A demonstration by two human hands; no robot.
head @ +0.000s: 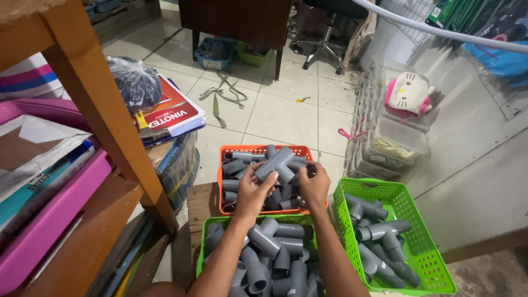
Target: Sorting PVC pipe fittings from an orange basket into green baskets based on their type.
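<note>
Item count
Baskets: one orange basket [226,155], two green baskets [408,198]; two hands; pipe fittings too piled to count.

The pipe fittings [278,165] are plain grey in every basket. The basket [263,149] at twelve o'clock is orange; the near basket [202,242] at six o'clock and the basket [421,242] at four o'clock are bright green, all with grid-pattern walls. The floor tiles [280,113] are pale cream. At nine o'clock, the shelf post [104,104] is brown wood, and a tray [49,220] is pink.
</note>
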